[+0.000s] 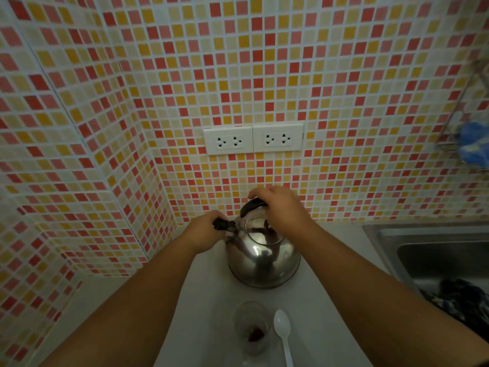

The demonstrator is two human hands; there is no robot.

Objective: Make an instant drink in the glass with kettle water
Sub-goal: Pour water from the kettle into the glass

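Nearest the camera, a small clear drinking glass (252, 330) stands on the pale countertop (201, 300) with a dark brown pinch of instant powder at its bottom and no water in it yet. Just beside it, on its right, a white plastic spoon (283, 333) lies with its bowl pointing away and its handle running toward the viewer. Farther back, directly behind the glass, sits a rounded polished steel kettle (263, 256) with a black handle arched over its top. The right hand (277, 207) is curled over that handle (252, 203), fingers closed around it. The left hand (203, 234) is closed on a small black part at the kettle's upper left, most likely the spout cap, though motion blur makes that uncertain. The kettle rests on the counter, not yet lifted. The pour turns on one line: the glass lies straight toward the person from the kettle, between the forearms, so the kettle must come back and tip over it. Behind, white double sockets (253, 139) sit in the orange and red mosaic wall, and a steel sink (434, 250) lies right.
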